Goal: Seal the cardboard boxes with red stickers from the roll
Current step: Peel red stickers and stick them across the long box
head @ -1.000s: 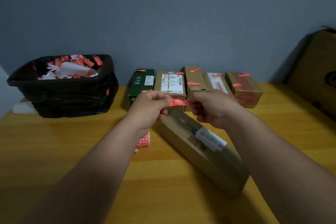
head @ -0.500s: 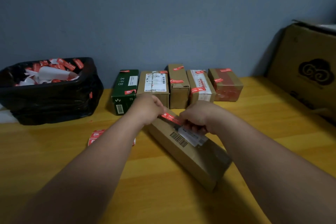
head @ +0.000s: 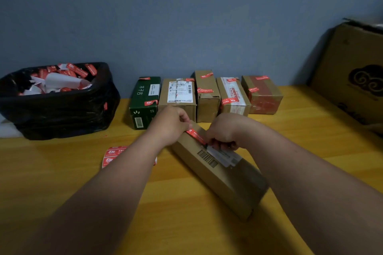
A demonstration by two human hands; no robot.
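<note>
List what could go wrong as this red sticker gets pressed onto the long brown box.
1. The red sticker lies diagonally across the long brown cardboard box; it may set crooked or wrinkled.
2. The right hand presses beside the white shipping label; the sticker could overlap it.
3. The left hand pinches the other end; adhesive may cling to its fingers.

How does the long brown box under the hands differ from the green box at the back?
The long brown box is plain cardboard; the green box is dark green with white characters. The brown box lies at a slant near the person, alone; the green box stands in the row by the wall. The brown box's red sticker is held by the left hand and right hand; the green box's stickers are already on. Both carry a barcode.
</note>
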